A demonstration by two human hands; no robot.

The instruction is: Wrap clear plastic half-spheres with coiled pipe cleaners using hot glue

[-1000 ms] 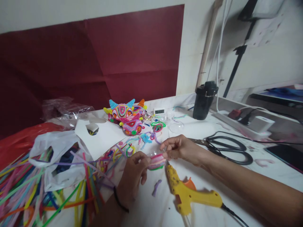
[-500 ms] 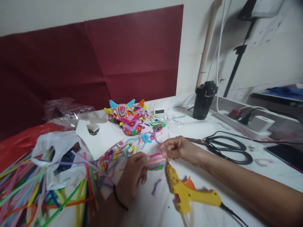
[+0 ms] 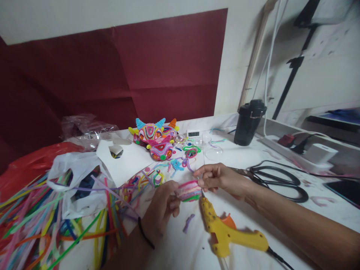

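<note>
Between my hands is a small striped piece (image 3: 189,190) in pink, white, purple and green, seemingly made of pipe cleaners laid side by side. My left hand (image 3: 165,202) pinches its left end. At the right end, my right hand (image 3: 212,179) closes its thumb and fingers on the upper corner. Just below my right hand lies a yellow glue gun (image 3: 225,232), its nozzle close to the piece; whether they touch I cannot tell. A short purple pipe cleaner scrap (image 3: 189,223) rests on the white table (image 3: 180,243).
Loose pipe cleaners (image 3: 30,221) and a white plastic bag (image 3: 67,172) crowd the left. Colourful animal heads (image 3: 160,148) stand at the back beside a small digital display (image 3: 193,134). Black-handled scissors (image 3: 281,183), a black cup (image 3: 249,122) and a power strip (image 3: 298,153) are on the right.
The whole view has shifted slightly, so things appear a little further right. Both hands keep their hold on the striped piece, which has turned slightly.
</note>
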